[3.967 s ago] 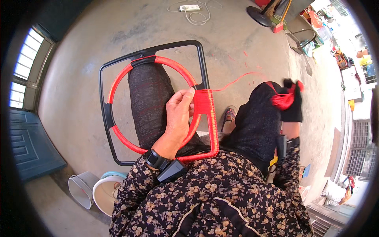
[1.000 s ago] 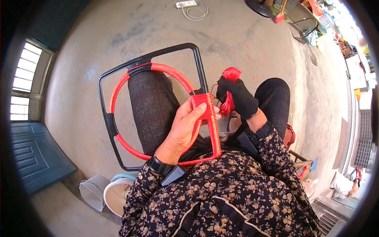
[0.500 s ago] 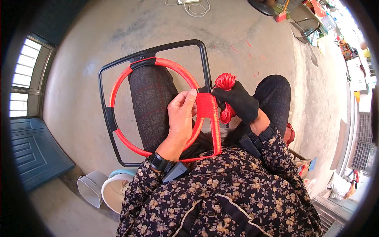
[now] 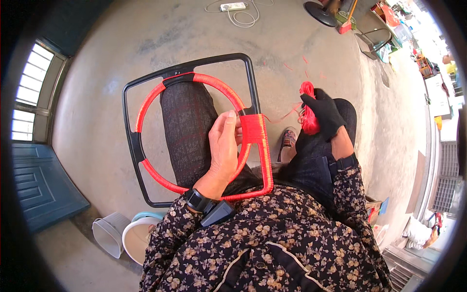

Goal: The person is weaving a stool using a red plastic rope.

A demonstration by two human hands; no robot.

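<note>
Across my lap lies a black frame [image 4: 253, 80], a rounded square with a ring inside, partly wrapped in red cord. The ring, one corner joint and part of the near side carry the red wrapping [image 4: 252, 128]. My bare left hand [image 4: 224, 148] grips the frame at this wrapped joint, thumb on top, other fingers partly hidden behind. Off to the right, my black-gloved right hand [image 4: 326, 114] is closed around a bundle of red cord [image 4: 307, 108]. A loose strand of cord [image 4: 282, 117] runs from the bundle to the wrapped joint.
Red cord scraps [image 4: 305, 59] lie on the concrete floor ahead. A white power strip [image 4: 233, 7] with its cable, a black round base [image 4: 321, 13] and a broom [image 4: 346, 27] are farther off. Pale buckets [image 4: 110, 233] stand at the lower left, near a blue panel [image 4: 46, 187].
My right hand has swung right, away from the frame, with the cord bundle, and a strand now stretches between them. My left hand has stayed on the frame.
</note>
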